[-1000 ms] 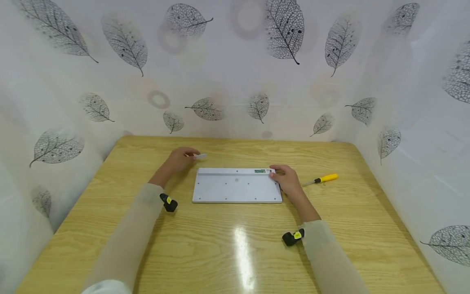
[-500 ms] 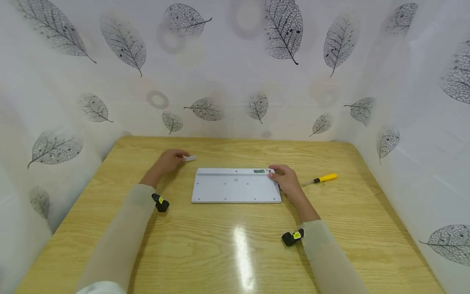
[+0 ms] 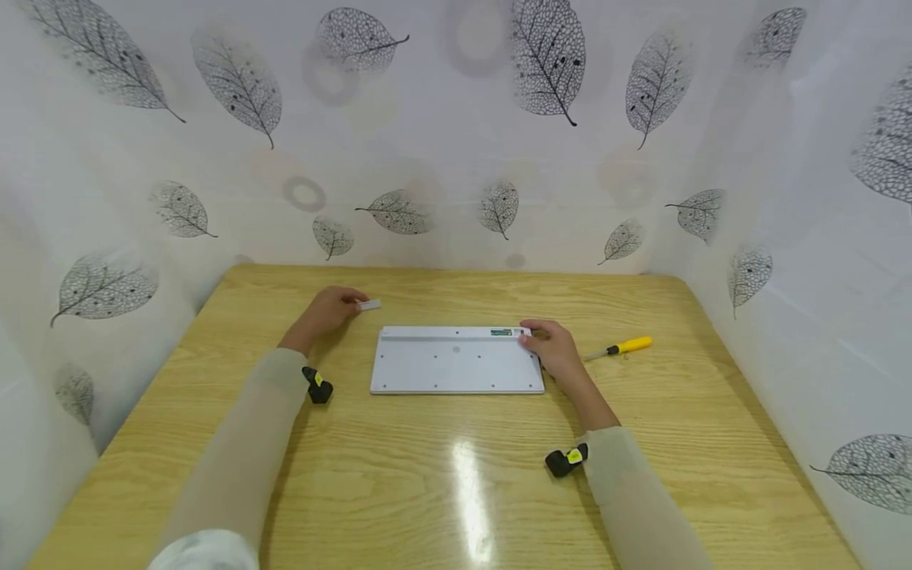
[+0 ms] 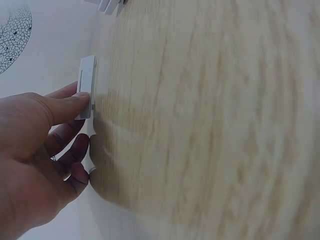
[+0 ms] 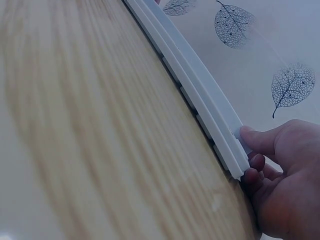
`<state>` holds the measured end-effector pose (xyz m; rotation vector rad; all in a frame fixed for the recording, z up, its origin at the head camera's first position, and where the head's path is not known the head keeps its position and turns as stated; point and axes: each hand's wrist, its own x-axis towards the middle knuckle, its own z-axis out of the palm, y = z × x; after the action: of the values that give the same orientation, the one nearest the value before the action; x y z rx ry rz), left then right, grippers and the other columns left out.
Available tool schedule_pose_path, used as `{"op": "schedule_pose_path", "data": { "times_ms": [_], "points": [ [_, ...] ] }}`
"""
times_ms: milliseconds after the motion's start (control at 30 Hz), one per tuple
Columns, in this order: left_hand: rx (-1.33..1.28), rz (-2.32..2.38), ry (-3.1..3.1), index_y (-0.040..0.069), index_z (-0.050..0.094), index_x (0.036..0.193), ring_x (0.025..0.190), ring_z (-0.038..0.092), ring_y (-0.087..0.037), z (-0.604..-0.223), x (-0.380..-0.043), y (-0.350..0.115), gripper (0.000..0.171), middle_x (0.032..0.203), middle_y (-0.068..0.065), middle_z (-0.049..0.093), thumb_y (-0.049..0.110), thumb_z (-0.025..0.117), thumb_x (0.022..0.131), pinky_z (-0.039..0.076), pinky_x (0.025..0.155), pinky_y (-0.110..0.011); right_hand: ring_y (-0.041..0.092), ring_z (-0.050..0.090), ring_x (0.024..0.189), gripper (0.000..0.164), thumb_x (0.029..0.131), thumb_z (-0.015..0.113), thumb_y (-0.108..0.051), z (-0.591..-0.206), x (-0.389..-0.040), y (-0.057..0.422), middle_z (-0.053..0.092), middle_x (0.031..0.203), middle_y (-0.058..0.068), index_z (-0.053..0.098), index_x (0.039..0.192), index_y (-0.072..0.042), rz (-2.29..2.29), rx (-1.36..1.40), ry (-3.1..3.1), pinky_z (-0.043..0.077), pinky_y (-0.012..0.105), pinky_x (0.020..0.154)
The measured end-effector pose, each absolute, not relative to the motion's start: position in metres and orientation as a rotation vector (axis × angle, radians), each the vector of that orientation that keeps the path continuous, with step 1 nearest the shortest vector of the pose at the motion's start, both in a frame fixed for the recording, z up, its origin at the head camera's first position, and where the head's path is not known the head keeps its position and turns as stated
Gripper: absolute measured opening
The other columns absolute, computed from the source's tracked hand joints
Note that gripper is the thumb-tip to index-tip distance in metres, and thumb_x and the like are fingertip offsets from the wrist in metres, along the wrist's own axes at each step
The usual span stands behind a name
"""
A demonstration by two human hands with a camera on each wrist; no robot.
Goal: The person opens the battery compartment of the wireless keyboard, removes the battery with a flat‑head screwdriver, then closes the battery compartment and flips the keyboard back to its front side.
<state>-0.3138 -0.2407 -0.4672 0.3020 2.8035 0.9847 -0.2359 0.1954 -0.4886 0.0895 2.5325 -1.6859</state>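
Note:
A white keyboard (image 3: 456, 370) lies face down at the middle of the table, small screws dotted over its back. In its raised strip, near the right end, an uncovered battery slot shows a green battery (image 3: 501, 332). My right hand (image 3: 559, 354) grips the keyboard's far right corner; in the right wrist view the thumb is on top and the fingers curl at the edge. To the left of the keyboard, my left hand (image 3: 329, 309) pinches a small white battery cover (image 4: 86, 75) between thumb and fingers, close over the table.
A screwdriver (image 3: 632, 345) with a yellow and black handle lies right of the keyboard, its shaft toward the right hand. The wooden table (image 3: 399, 475) meets leaf-patterned curtains (image 3: 442, 150) at the back and sides. Each sleeve carries a small black camera.
My left hand has drawn left, away from the keyboard, with the battery cover in its fingers, and has barely moved in the last half second. My right hand stays on the keyboard corner.

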Motion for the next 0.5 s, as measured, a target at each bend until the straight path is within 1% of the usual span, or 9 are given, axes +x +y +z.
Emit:
{"op": "schedule_pose_path", "data": {
  "times_ms": [100, 233, 367, 500],
  "points": [
    [0.284, 0.987, 2.794, 0.005, 0.066, 0.13, 0.126, 0.053, -0.038, -0.469, -0.317, -0.241, 0.03, 0.135, -0.021, 0.06, 0.01, 0.054, 0.103, 0.038, 0.111, -0.056, 0.027, 0.057, 0.113, 0.035, 0.099, 0.065, -0.019, -0.489, -0.236, 0.195, 0.053, 0.144, 0.01, 0.064, 0.133, -0.011, -1.69, 0.09, 2.528, 0.049, 0.034, 0.089],
    [0.283, 0.988, 2.798, 0.005, 0.066, 0.129, 0.135, 0.048, -0.039, -0.473, -0.322, -0.241, 0.029, 0.142, -0.02, 0.057, 0.012, 0.054, 0.103, 0.033, 0.116, -0.056, 0.027, 0.055, 0.118, 0.035, 0.099, 0.065, -0.019, -0.489, -0.236, 0.195, 0.053, 0.145, 0.01, 0.064, 0.133, -0.011, -1.689, 0.087, 2.533, 0.048, 0.037, 0.094],
    [0.3, 0.974, 2.82, 0.003, 0.067, 0.126, 0.131, 0.051, -0.04, -0.475, -0.325, -0.239, 0.028, 0.137, -0.021, 0.06, 0.012, 0.055, 0.103, 0.036, 0.113, -0.055, 0.028, 0.054, 0.122, 0.035, 0.099, 0.065, -0.019, -0.49, -0.237, 0.196, 0.053, 0.144, 0.011, 0.064, 0.133, -0.011, -1.697, 0.085, 2.527, 0.046, 0.04, 0.099],
    [0.283, 0.987, 2.812, 0.002, 0.066, 0.127, 0.132, 0.051, -0.04, -0.474, -0.326, -0.237, 0.029, 0.138, -0.022, 0.059, 0.012, 0.055, 0.103, 0.036, 0.113, -0.055, 0.028, 0.054, 0.12, 0.034, 0.099, 0.065, -0.018, -0.491, -0.237, 0.196, 0.053, 0.144, 0.011, 0.064, 0.133, -0.011, -1.708, 0.083, 2.523, 0.047, 0.041, 0.098]
  ]
}}
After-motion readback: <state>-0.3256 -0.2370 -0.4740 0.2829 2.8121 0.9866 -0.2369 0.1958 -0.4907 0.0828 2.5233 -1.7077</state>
